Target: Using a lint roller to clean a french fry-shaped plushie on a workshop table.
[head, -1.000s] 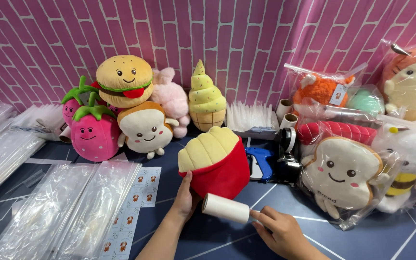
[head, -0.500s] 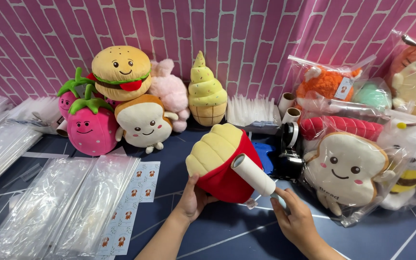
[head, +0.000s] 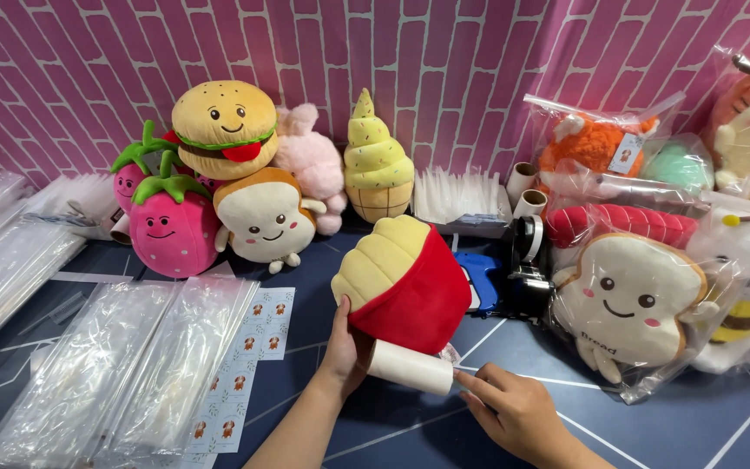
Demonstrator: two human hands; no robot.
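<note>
Gripping a red-and-yellow fries plush (head: 405, 282) at center frame, the left hand (head: 345, 347) steadies it; right hand (head: 505, 408) clasps a lint roller (head: 410, 367) beneath.

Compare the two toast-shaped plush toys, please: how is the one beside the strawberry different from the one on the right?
The left toast plush has no wrapping, while the right toast plush is sealed in a clear plastic bag. The left one stands among the toys by the wall; the right one leans on other bagged toys. The left one looks smaller in the picture. Both are cream with a brown crust, a smiling face and pink cheeks.
</note>
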